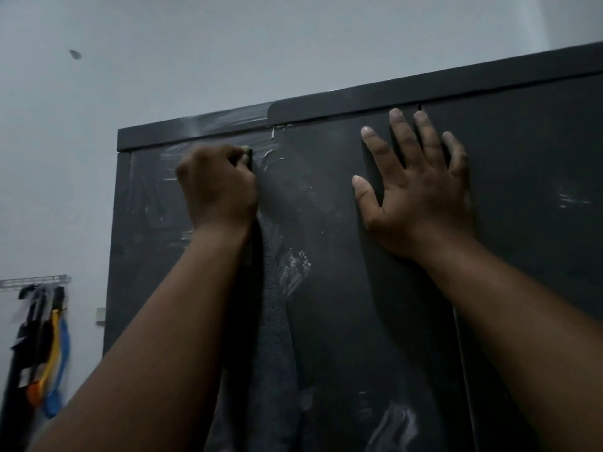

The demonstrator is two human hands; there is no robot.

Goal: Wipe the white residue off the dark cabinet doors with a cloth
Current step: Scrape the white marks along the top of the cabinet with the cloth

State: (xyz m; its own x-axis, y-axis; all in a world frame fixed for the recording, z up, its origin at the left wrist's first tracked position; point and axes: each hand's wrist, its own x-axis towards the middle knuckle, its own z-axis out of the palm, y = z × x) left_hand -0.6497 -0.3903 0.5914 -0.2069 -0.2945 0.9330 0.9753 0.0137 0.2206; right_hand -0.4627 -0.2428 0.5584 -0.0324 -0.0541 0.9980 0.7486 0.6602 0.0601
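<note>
A tall dark cabinet fills the view, its left door (pixel 329 223) smeared with white residue (pixel 295 265) near the top and down the middle. My left hand (pixel 217 185) grips a dark grey cloth (pixel 277 337) and presses its bunched end against the upper left door, close under the top trim. The rest of the cloth hangs down along my forearm. My right hand (pixel 416 187) lies flat with fingers spread on the door's upper right part, beside the gap between the doors. More faint white marks (pixel 572 200) show on the right door.
The cabinet's top trim (pixel 359 102) carries a whitish smear at its left end. A pale wall (pixel 130 76) is behind and left. At lower left a wire rack (pixel 36 282) holds hanging dark, yellow and blue items. A small wall plate (pixel 100 314) sits beside the cabinet.
</note>
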